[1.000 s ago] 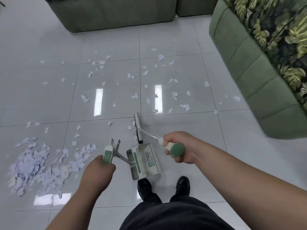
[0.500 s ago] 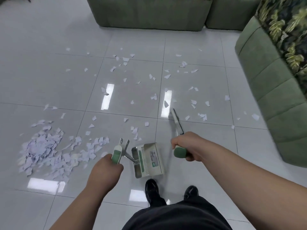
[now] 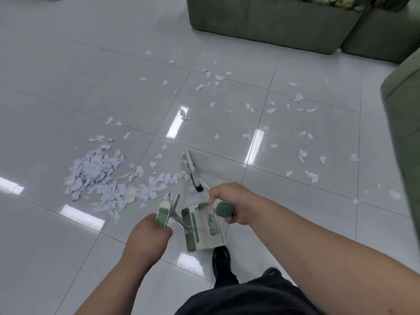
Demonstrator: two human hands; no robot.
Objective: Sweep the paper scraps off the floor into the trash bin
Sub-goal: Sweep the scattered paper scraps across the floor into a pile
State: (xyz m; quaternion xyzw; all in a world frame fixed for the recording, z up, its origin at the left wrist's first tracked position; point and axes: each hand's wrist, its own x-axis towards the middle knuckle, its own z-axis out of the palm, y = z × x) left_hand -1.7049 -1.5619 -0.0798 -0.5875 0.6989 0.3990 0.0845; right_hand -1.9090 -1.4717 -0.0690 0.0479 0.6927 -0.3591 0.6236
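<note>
My left hand (image 3: 148,235) grips the green-and-white handle of a long-handled dustpan (image 3: 204,228), whose white pan sits low by my feet. My right hand (image 3: 229,201) grips the green end of a broom handle; the broom head (image 3: 192,170) rests on the tiles just right of a swept pile of white paper scraps (image 3: 97,172). A trail of scraps runs from the pile to the broom head. More loose scraps (image 3: 250,108) lie scattered over the tiles ahead and to the right. No trash bin is in view.
Green sofas stand at the top right (image 3: 272,21) and along the right edge (image 3: 404,123). My black shoe (image 3: 221,258) is just behind the dustpan. Glossy grey floor tiles (image 3: 68,76) stretch to the left.
The view has swung right, so the pile now sits nearer the centre. The broom head has swept leftward from the scattered scraps to the pile's right end. Both hands keep their grips.
</note>
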